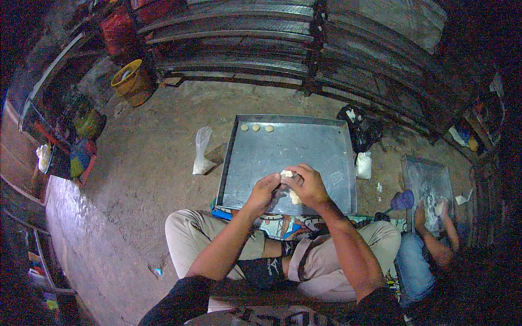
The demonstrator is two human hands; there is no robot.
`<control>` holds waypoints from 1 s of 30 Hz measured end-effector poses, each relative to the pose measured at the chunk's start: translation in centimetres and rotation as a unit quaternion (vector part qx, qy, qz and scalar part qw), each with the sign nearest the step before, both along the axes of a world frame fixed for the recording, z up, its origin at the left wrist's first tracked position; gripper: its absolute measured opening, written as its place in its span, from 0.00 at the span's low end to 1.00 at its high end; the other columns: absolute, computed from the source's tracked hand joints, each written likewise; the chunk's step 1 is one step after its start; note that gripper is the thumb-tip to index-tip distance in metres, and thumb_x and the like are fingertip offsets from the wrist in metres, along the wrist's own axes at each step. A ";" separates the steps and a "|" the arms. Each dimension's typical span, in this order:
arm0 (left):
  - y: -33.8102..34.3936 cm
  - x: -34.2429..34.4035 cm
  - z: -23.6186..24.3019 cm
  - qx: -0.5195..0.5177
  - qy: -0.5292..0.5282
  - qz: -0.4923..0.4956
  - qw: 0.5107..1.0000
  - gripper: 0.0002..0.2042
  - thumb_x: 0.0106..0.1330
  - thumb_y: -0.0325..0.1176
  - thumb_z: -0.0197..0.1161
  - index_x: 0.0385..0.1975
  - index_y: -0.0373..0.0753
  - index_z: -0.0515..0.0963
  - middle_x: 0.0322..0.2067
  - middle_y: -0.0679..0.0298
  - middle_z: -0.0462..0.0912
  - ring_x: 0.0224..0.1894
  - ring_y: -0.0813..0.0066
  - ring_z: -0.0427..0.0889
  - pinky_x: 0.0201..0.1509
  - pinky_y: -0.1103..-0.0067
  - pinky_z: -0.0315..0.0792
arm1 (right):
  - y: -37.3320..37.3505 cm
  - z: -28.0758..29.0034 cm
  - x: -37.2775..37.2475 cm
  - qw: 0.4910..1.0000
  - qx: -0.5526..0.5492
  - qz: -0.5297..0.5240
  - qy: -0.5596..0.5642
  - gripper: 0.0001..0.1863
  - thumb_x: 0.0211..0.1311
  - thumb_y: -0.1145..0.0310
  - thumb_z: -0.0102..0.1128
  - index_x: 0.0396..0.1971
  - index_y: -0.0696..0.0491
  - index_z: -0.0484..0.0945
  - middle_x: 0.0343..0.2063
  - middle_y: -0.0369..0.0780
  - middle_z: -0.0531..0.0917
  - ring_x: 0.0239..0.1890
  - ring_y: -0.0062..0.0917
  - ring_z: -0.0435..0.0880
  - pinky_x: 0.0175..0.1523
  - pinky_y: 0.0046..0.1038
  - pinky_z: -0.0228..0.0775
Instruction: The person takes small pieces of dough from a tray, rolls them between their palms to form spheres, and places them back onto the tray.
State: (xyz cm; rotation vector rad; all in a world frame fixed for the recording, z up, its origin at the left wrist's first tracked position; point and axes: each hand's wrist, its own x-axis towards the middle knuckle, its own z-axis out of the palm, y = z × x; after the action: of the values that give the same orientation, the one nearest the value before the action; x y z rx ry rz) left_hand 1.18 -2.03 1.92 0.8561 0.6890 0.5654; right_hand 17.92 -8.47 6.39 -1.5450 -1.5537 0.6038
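My left hand (pixel 264 189) and my right hand (pixel 308 186) meet over the front of a large square metal tray (pixel 261 152), both closed on a small pale piece of dough (pixel 286 173) between their fingers. A larger lump of dough (pixel 296 199) lies just under my right hand, partly hidden. Three small flattened dough rounds (pixel 255 127) sit in a row in the tray's back left corner.
Bags of white powder (pixel 203 163) stand either side. A yellow bucket (pixel 132 87), metal racks (pixel 234 32) and a black bag (pixel 356 125) are behind. At right, a co-worker's hands (pixel 437 212) work over another tray (pixel 429 168), beside a purple scoop (pixel 401 200).
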 end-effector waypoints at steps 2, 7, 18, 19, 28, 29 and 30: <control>0.4 0.0 -1.7 0.025 -0.017 -0.015 0.999 0.15 0.74 0.38 0.56 0.52 0.34 0.75 0.39 0.66 0.82 0.37 0.81 0.77 0.42 0.83 0.71 | 0.3 -0.8 0.2 1.000 0.023 -0.011 -0.001 0.17 0.59 0.64 0.65 0.45 0.57 0.80 0.37 0.44 0.80 0.35 0.36 0.83 0.41 0.33 0.76; 0.0 0.5 -1.3 0.038 -0.018 0.032 0.999 0.16 0.71 0.31 0.58 0.56 0.33 0.71 0.42 0.63 0.83 0.43 0.80 0.79 0.48 0.83 0.73 | 0.3 -1.6 -0.1 0.999 0.032 -0.019 -0.013 0.16 0.60 0.67 0.64 0.47 0.56 0.80 0.35 0.43 0.79 0.33 0.30 0.80 0.41 0.28 0.73; -0.1 0.5 -1.7 0.056 -0.086 0.064 0.993 0.18 0.71 0.30 0.58 0.59 0.35 0.70 0.45 0.60 0.83 0.48 0.75 0.79 0.54 0.78 0.72 | 0.2 -2.0 -0.2 0.991 -0.072 0.027 0.113 0.20 0.62 0.64 0.66 0.49 0.61 0.78 0.39 0.40 0.81 0.40 0.22 0.81 0.44 0.25 0.73; -0.2 0.4 -1.5 0.056 -0.086 0.064 0.993 0.17 0.71 0.30 0.58 0.58 0.35 0.71 0.45 0.60 0.82 0.48 0.75 0.79 0.54 0.78 0.72 | 0.2 -2.0 -0.2 0.988 -0.082 0.037 0.123 0.19 0.62 0.65 0.66 0.49 0.61 0.78 0.39 0.40 0.81 0.40 0.22 0.81 0.45 0.25 0.73; -0.3 0.5 -0.9 0.106 -0.009 0.077 0.991 0.12 0.71 0.34 0.59 0.48 0.33 0.78 0.41 0.64 0.82 0.43 0.77 0.78 0.50 0.79 0.71 | -0.4 0.0 -0.3 0.998 -0.055 0.023 0.008 0.15 0.65 0.62 0.60 0.41 0.59 0.81 0.32 0.45 0.82 0.34 0.36 0.84 0.42 0.33 0.75; -0.4 0.6 -0.5 0.115 0.020 0.077 0.990 0.12 0.71 0.34 0.59 0.47 0.33 0.78 0.40 0.64 0.82 0.42 0.78 0.78 0.49 0.80 0.71 | -0.3 -0.4 -0.1 0.998 -0.051 0.021 -0.013 0.15 0.65 0.62 0.59 0.40 0.59 0.81 0.32 0.46 0.82 0.34 0.38 0.84 0.42 0.33 0.75; -0.3 0.5 -0.8 0.154 0.036 0.079 0.984 0.12 0.71 0.35 0.59 0.46 0.33 0.79 0.40 0.65 0.82 0.42 0.78 0.77 0.48 0.80 0.71 | -0.2 -0.8 -0.1 0.998 -0.050 0.017 -0.026 0.15 0.65 0.61 0.59 0.40 0.59 0.81 0.32 0.46 0.82 0.34 0.38 0.84 0.42 0.34 0.76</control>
State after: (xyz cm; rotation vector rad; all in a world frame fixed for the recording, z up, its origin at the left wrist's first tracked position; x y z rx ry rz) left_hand 1.68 -2.30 1.11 1.1199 0.7520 0.8008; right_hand 17.83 -8.65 5.60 -1.6237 -1.6124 0.6754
